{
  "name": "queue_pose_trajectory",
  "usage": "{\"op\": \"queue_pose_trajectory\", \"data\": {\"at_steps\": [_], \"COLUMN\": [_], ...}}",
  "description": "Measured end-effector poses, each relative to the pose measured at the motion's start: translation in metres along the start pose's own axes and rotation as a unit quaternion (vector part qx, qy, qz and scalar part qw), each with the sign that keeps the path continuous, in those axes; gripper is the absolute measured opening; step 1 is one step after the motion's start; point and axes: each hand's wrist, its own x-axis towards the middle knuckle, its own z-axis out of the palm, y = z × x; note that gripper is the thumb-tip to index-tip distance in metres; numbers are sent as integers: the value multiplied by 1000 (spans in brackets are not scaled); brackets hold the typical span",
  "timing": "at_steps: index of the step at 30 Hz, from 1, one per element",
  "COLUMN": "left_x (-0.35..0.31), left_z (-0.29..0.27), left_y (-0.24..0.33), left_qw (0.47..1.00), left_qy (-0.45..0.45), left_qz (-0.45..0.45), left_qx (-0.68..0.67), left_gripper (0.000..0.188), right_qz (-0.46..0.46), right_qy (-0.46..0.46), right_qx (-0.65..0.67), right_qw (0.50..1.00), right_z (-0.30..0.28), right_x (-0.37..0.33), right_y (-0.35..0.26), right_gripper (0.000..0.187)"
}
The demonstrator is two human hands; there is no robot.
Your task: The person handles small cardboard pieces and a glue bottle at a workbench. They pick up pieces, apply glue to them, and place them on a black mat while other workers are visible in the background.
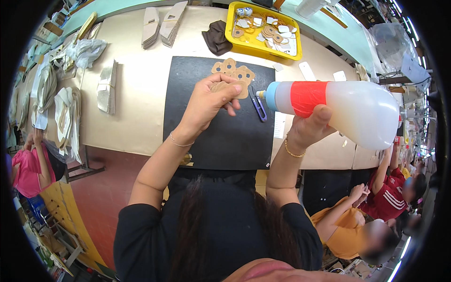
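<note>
Pinching 1 thin tan cutout over the black mat, left hand holds it flat (light, floppy—grip edges); right hand wraps squeeze bottle, probably slippery.
</note>
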Motion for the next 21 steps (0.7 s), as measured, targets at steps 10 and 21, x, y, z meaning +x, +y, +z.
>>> {"op": "queue_pose_trajectory", "data": {"at_steps": [10, 21], "left_x": [-11, -10], "left_z": [16, 21], "left_y": [9, 9], "left_qw": [1000, 999], "left_qy": [0, -5], "left_qz": [5, -28], "left_qx": [-9, -35], "left_gripper": [21, 20], "right_qz": [18, -58], "right_qy": [-25, -30], "right_qx": [64, -58], "right_qw": [997, 996], "right_z": [11, 4], "right_x": [-8, -1], "right_y": [-10, -8], "right_gripper": [61, 59]}}
